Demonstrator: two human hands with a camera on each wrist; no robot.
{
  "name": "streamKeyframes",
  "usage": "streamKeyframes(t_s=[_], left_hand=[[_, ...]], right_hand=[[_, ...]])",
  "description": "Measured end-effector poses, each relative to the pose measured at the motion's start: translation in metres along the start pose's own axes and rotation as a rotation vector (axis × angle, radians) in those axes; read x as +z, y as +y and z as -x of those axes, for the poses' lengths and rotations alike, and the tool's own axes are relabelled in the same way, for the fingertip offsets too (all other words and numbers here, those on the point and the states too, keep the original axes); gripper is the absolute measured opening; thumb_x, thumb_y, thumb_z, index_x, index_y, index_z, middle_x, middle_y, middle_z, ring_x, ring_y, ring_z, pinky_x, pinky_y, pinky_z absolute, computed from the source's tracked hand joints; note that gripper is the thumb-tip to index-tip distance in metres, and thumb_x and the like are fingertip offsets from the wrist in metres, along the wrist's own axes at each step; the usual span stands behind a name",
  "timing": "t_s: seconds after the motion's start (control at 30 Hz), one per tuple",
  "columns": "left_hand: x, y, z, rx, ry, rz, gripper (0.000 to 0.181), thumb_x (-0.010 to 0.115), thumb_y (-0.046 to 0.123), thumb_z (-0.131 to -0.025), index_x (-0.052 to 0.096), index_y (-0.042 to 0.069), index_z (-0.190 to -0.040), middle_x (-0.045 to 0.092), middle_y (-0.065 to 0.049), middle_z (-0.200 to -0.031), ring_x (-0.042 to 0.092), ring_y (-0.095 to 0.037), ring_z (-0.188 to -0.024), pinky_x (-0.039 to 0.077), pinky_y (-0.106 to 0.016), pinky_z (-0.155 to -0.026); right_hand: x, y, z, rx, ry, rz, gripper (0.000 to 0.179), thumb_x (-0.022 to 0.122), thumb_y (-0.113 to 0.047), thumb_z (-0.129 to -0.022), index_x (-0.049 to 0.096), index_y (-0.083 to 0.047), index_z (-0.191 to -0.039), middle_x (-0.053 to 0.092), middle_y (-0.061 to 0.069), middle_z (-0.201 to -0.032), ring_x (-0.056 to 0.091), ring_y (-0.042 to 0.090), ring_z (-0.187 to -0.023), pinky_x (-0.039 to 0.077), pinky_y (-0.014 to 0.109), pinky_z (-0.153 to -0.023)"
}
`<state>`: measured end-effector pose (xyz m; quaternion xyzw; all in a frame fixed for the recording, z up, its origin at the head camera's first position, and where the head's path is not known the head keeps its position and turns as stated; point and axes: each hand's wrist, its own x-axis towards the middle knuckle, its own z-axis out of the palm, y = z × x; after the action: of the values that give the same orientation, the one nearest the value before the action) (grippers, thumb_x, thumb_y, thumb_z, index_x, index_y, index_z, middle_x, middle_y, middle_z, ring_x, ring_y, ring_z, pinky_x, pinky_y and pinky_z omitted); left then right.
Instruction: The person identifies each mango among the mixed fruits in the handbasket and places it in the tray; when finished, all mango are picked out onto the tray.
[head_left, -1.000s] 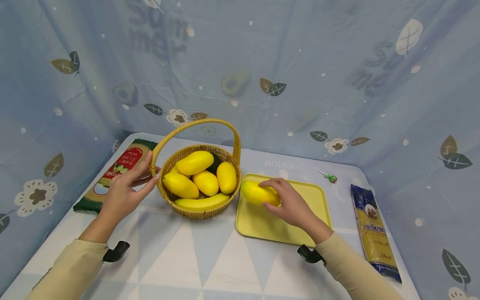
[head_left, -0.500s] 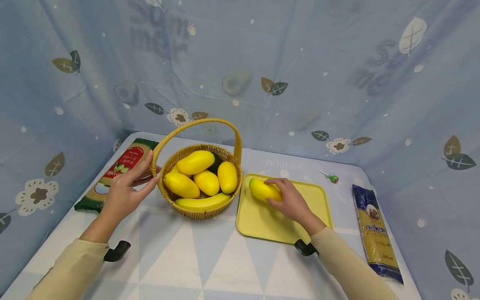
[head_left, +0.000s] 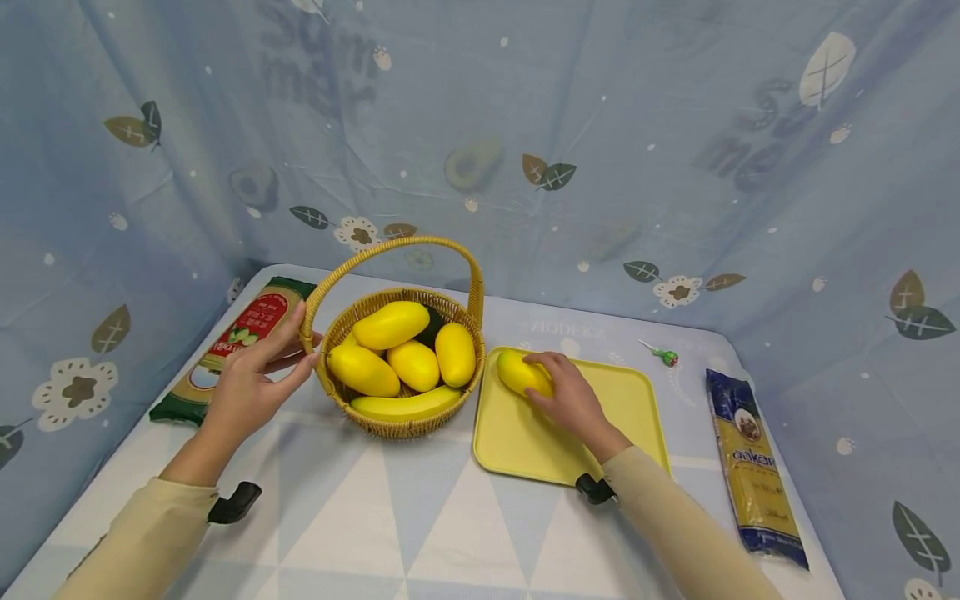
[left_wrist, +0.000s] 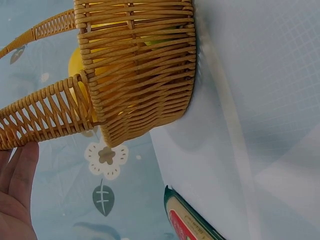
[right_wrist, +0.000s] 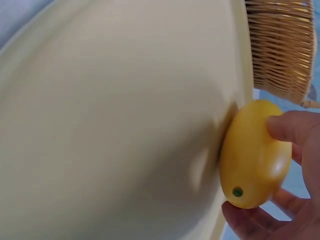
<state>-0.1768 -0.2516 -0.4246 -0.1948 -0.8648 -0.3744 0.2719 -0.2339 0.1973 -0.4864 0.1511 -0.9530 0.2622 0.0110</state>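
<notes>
A yellow mango (head_left: 519, 372) with a greenish end lies at the upper left of the yellow tray (head_left: 517, 454). My right hand (head_left: 570, 398) holds it from the right, thumb and fingers on opposite sides. In the right wrist view the mango (right_wrist: 255, 155) is close over the tray surface, with its shadow beside it. To the left stands a wicker basket (head_left: 405, 429) of yellow mangoes, a banana (head_left: 408, 407) and a dark green item (head_left: 432, 327). My left hand (head_left: 251, 379) holds the base of the basket's handle (left_wrist: 47, 112), fingers behind it.
A green and red packet (head_left: 243, 337) lies left of the basket, partly behind my left hand. On the right are a lollipop (head_left: 664, 357) and a blue and gold pasta packet (head_left: 753, 467). A patterned blue curtain (head_left: 480, 125) closes off the back and sides.
My right hand has shifted slightly left and inward with the mango, which now sits farther up the tray than a second ago. My left hand and the basket stay in place.
</notes>
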Motion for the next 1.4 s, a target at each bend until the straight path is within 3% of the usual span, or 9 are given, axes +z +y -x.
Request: streamKeyframes(t_s=[0.13,0.4,0.73,1.03,1.4], left_hand=[[0.0,0.0,0.0,0.005,0.008,0.0,0.092,0.079,-0.015,-0.077,0.043,0.015,-0.156,0.074,-0.018,-0.111,0.055,0.02,-0.103,0.048,-0.007,-0.084],[0.0,0.0,0.0,-0.002,0.007,-0.001,0.092,0.08,-0.015,-0.077,0.043,0.016,-0.156,0.074,-0.018,-0.111,0.055,0.02,-0.103,0.048,-0.007,-0.084],[-0.001,0.0,0.001,-0.008,0.009,-0.009,0.092,0.08,-0.014,-0.078,0.043,0.018,-0.156,0.074,-0.017,-0.111,0.056,0.019,-0.103,0.047,-0.006,-0.085],[0.001,0.001,0.001,-0.035,0.006,0.014,0.09,0.078,-0.014,-0.08,0.043,0.019,-0.156,0.074,-0.018,-0.111,0.054,0.021,-0.103,0.048,-0.006,-0.082],[0.001,0.001,0.0,-0.027,0.001,0.018,0.092,0.078,-0.014,-0.079,0.043,0.021,-0.156,0.074,-0.018,-0.112,0.055,0.02,-0.103,0.048,-0.006,-0.082]], right_hand=[[0.0,-0.002,-0.001,-0.003,0.004,0.02,0.051,0.076,-0.025,-0.093,0.058,-0.02,-0.14,0.054,0.014,-0.144,0.051,0.037,-0.131,0.043,0.057,-0.11],[-0.006,-0.002,-0.001,0.027,-0.063,0.029,0.055,0.069,-0.025,-0.094,0.054,-0.02,-0.147,0.05,0.01,-0.15,0.047,0.035,-0.136,0.04,0.054,-0.114],[-0.002,-0.009,-0.002,0.086,-0.063,-0.03,0.062,0.075,-0.036,-0.093,0.053,-0.021,-0.148,0.055,0.01,-0.14,0.06,0.03,-0.111,0.053,0.048,-0.097],[0.004,-0.015,-0.002,0.12,-0.043,-0.006,0.063,0.074,-0.04,-0.093,0.051,-0.021,-0.149,0.051,0.011,-0.145,0.057,0.033,-0.122,0.049,0.05,-0.105],[0.004,-0.016,0.001,0.101,-0.027,0.005,0.062,0.071,-0.043,-0.094,0.051,-0.022,-0.15,0.05,0.012,-0.144,0.054,0.034,-0.129,0.047,0.053,-0.107]])
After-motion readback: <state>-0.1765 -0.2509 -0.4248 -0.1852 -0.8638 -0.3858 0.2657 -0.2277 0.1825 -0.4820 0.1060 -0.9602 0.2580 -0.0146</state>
